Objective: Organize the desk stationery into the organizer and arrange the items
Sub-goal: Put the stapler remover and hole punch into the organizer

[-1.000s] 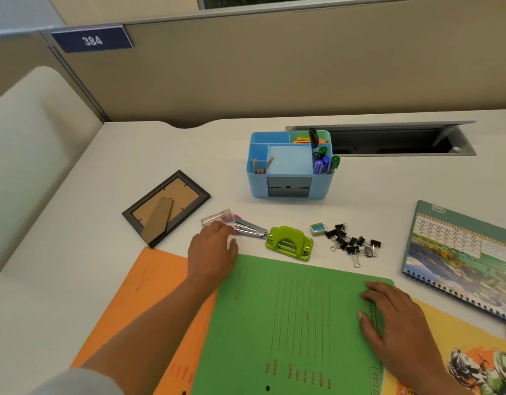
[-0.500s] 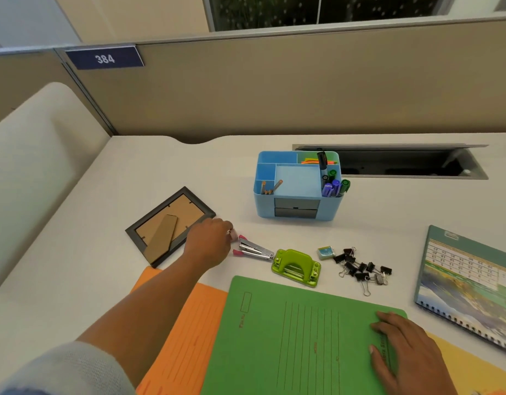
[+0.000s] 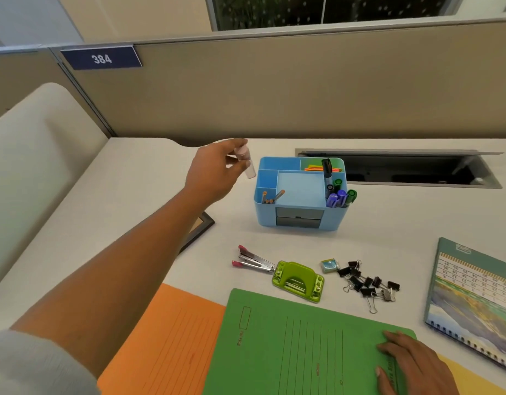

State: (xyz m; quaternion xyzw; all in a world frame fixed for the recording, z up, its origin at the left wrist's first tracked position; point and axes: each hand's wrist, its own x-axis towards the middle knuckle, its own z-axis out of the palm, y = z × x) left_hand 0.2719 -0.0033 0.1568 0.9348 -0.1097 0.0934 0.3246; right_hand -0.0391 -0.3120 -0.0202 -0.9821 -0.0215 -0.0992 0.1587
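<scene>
Table (image 3: 138,195) space lies bare and wide on the left, from the rounded left edge across to the organizer (image 3: 298,212), and again behind the organizer up to the partition wall (image 3: 303,89). To the organizer's right rear an open cable slot (image 3: 400,169) cuts into the surface. The near side is crowded — orange folder (image 3: 166,337), green folder (image 3: 303,346), a spiral calendar (image 3: 474,295) at the right edge.

The left hand (image 3: 214,172) pinches a small clear tube with a pinkish cap (image 3: 244,161) between thumb and fingertips, held in the air just left of the organizer's back-left corner, tilted, cap end up. The organizer is light blue, with pencils (image 3: 270,196) in the front-left compartment, markers (image 3: 338,192) at the right and two grey drawers in front. The right hand (image 3: 408,363) rests flat, fingers spread, on the green folder's right part.

On the table between organizer and folders lie a pink-handled stapler (image 3: 253,260), a green hole punch (image 3: 297,280) just beside it, a small box (image 3: 330,265) and a heap of black binder clips (image 3: 365,283).

Half a second ago the left hand was down at the table beside the stapler, near the picture frame (image 3: 202,226) — now it is raised by the organizer, and the arm covers most of the frame. The right hand has stayed on the folder.
</scene>
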